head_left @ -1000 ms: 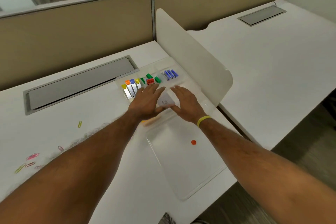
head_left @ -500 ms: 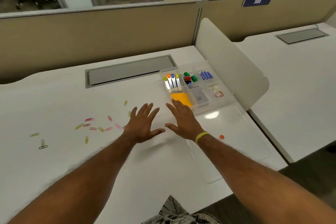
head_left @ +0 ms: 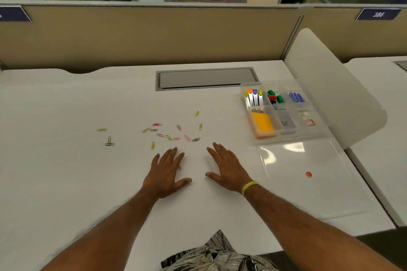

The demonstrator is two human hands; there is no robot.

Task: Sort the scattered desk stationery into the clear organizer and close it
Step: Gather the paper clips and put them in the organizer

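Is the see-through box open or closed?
Open. The clear plastic organizer has no cover over its compartments; its clear flat lid lies spread on the white desk in front of it.

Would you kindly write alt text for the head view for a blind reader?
The left hand and right hand spread open over a white desk, near scattered coloured paper clips; a clear organizer, lid open, sits at right.
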